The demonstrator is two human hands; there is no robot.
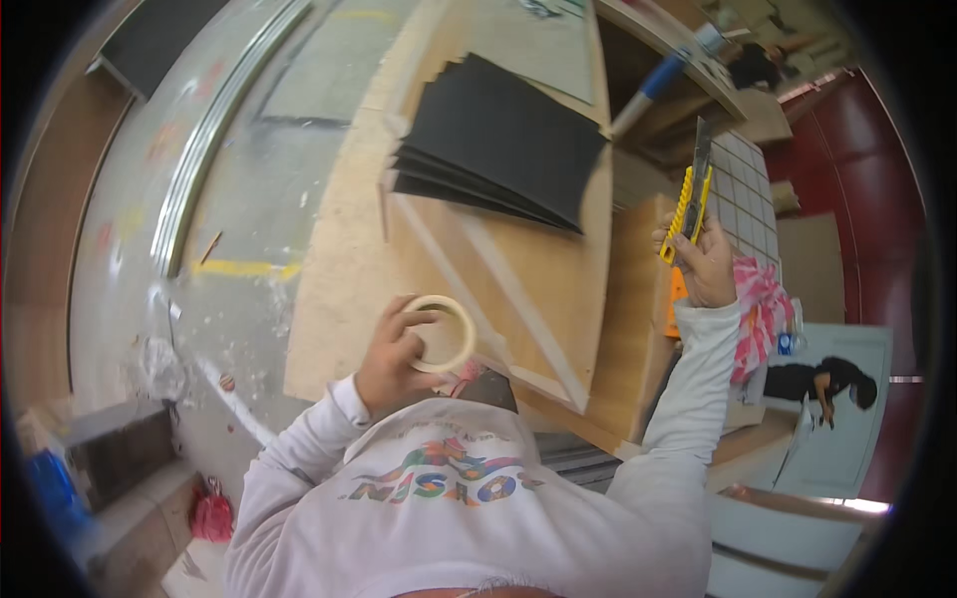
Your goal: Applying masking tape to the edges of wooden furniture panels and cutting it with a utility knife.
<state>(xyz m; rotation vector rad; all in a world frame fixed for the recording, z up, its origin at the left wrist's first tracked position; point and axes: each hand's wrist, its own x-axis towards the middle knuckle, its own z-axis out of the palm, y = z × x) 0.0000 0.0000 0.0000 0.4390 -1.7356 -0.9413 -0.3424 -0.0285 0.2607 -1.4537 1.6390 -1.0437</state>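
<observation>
In my left hand (396,351) is a roll of cream masking tape (467,339), gripped at its side with the fingers hooked through the ring. My right hand (710,261) is raised at the right, wrapped round a yellow utility knife (682,221) whose blade points up and away from me. A fanned stack of black sheets (498,140) lies on the wooden panel (543,269) ahead, beyond the tape. Both hands are apart from the stack.
A pink-and-white bag (761,314) sits beside my right forearm. Long metal profiles (214,140) lie on the concrete floor at the left. Far right, another person (832,387) bends over some work. A blue-handled tool (663,78) rests beyond the panel.
</observation>
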